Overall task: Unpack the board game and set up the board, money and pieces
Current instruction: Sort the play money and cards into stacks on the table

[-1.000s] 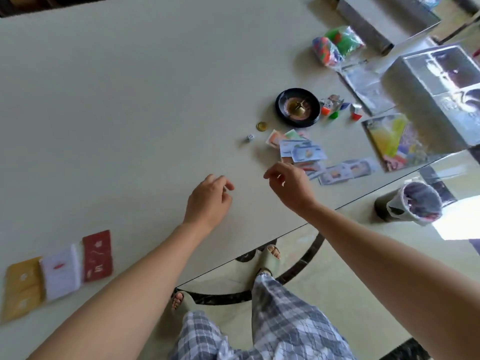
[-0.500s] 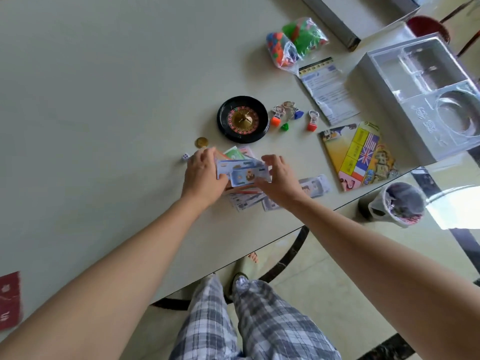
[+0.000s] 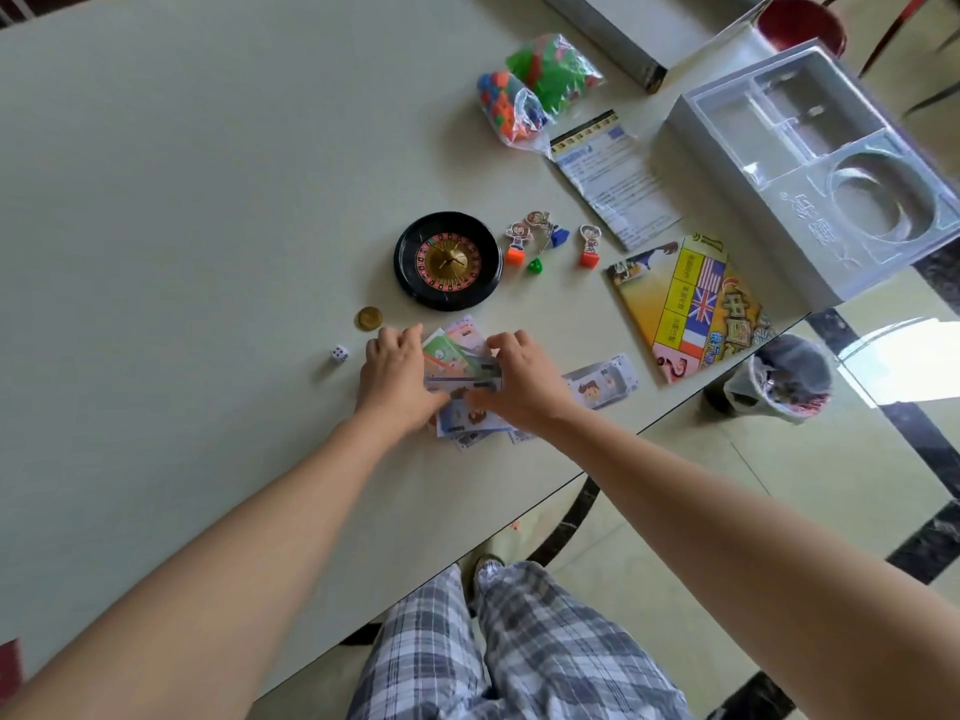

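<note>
One pale table (image 3: pixel 182 226) — play money (image 3: pixel 605 380), tiled floor (image 3: pixel 779 485).

1 head-worn wide-angle view, steeply down-forward over pale matte tabletop (image 3: pixel 208 200), close range; left hand (image 3: pixel 397 379), right hand (image 3: pixel 524 384), colourful paper play money (image 3: pixel 464 368) at frame centre.

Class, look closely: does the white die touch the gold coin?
No, the die lies apart from the gold coin, with bare table between them.

Black-rimmed gold roulette wheel (image 3: pixel 448 260), white dotted die (image 3: pixel 339 353), grey plaid trousers (image 3: pixel 519 646)
</note>
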